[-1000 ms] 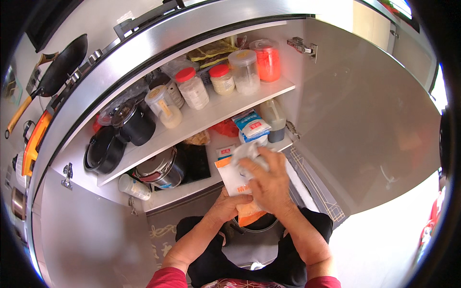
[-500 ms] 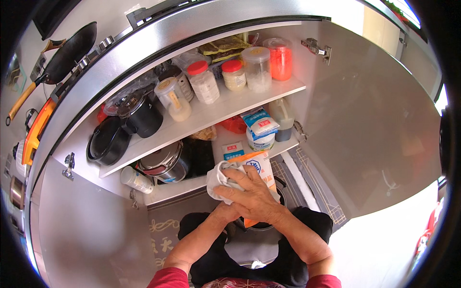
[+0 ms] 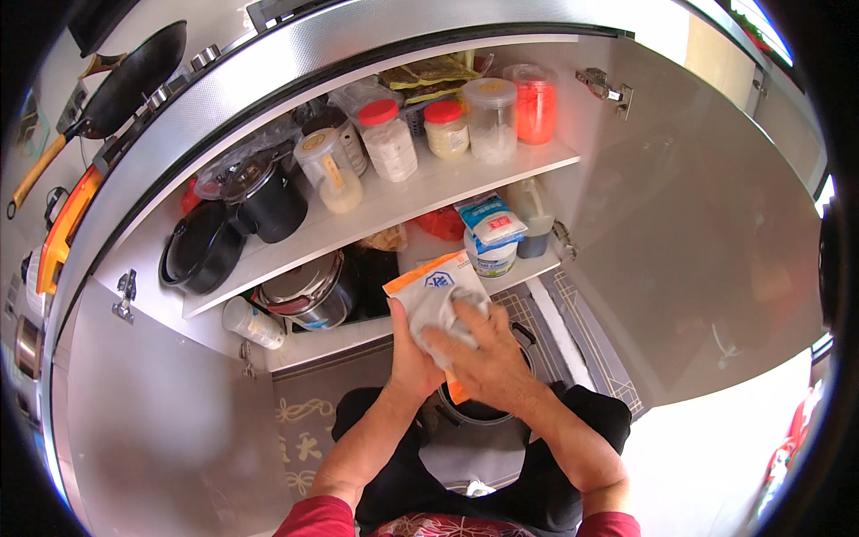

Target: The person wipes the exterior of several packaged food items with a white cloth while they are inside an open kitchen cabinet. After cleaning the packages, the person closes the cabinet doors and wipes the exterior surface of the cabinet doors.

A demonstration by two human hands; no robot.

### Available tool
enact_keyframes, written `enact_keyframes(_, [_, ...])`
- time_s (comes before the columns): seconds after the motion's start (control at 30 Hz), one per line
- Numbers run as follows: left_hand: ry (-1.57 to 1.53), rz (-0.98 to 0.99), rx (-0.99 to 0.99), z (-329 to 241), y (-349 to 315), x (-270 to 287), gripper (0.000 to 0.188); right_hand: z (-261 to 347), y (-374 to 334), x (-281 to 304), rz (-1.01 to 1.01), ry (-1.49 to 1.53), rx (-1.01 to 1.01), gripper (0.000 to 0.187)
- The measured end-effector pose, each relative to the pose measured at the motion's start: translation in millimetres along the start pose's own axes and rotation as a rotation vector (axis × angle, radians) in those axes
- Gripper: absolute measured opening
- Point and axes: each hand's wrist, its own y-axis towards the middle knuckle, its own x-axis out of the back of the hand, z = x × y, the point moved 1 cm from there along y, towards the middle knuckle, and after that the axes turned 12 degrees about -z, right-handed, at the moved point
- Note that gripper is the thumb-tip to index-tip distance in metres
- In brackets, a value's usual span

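Observation:
An orange-and-white packet (image 3: 428,279) with a blue emblem is held up in front of the open cabinet, over a dark pot. My left hand (image 3: 412,365) grips its left edge, thumb along the side. Pressed against the packet's front is a crumpled whitish cloth (image 3: 453,313), bunched under the curled fingers of my right hand (image 3: 494,360). The black pot (image 3: 530,354) stands on the mat between my knees, partly covered by my hands and the packet. The packet's back and my left fingers behind it are hidden.
The upper shelf (image 3: 394,204) carries several lidded jars (image 3: 387,143) and dark pots (image 3: 201,251). Below stand a steel pressure cooker (image 3: 313,291), a white bottle (image 3: 253,324) and a blue-and-white bag (image 3: 492,224) on a tub. Open cabinet doors (image 3: 698,233) flank both sides.
The packet has turned and shifted left, so more of its front shows. My left hand has come out from beneath the right and holds its edge; the cloth has moved right across it.

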Motion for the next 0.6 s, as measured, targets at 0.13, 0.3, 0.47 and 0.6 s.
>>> enact_keyframes(0.13, [-0.037,0.050,0.028,-9.2,3.8,20.0,0.085,10.3,-6.8,5.1,0.189,0.140,0.018,0.048])
enact_keyframes(0.3, [-0.095,0.025,-0.019,-19.3,-0.2,14.0,0.083,12.2,-17.3,8.2,0.215,0.149,0.120,0.050])
enact_keyframes(0.47, [-0.096,-0.088,-0.190,-28.2,7.9,8.2,0.075,-3.6,-7.5,7.0,0.028,-0.076,-0.042,0.054])
enact_keyframes(0.6, [-0.095,-0.098,-0.199,-28.9,5.2,6.7,0.073,-22.0,-9.1,4.5,-0.082,-0.007,-0.366,0.053])
